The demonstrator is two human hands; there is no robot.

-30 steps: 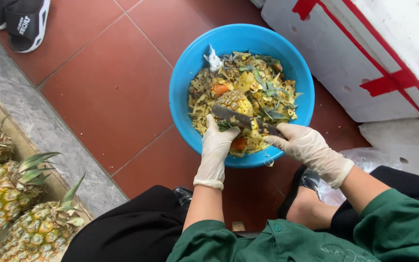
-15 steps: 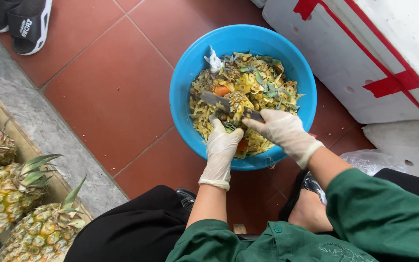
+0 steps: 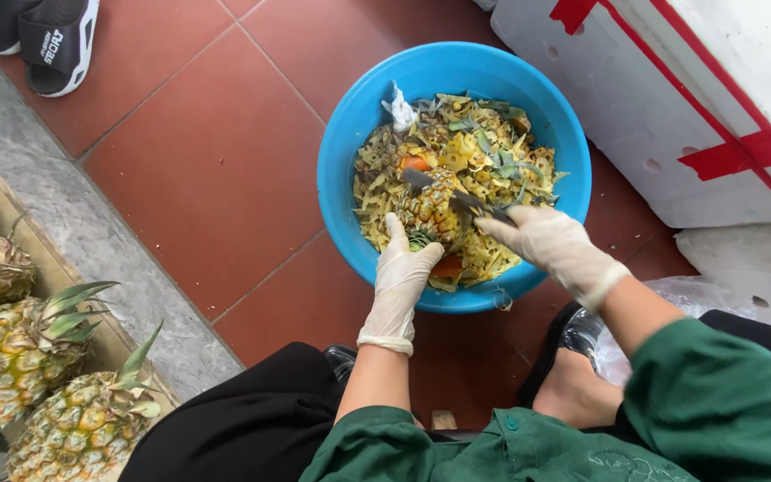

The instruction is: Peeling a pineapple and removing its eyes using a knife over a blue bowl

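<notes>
left fingers (image 3: 394, 234) gripping pineapple (image 3: 430, 207) — right fingers (image 3: 501, 228) clamping knife (image 3: 457, 196), blade now swung leftward

a single head-worn view looks steeply down from just above the seated person's lap, close in, facing the tiled floor (image 3: 207, 170), with the blue basin (image 3: 350, 134) centred slightly far.

left hand (image 3: 403, 272): pale glove, fingers curled closed in a grip, forearm bare, reaching straight forward | right hand (image 3: 551, 243): pale glove, fist closed, angled in from the right, wrist bent | green sleeves pushed up on both arms | hands close, not touching
</notes>
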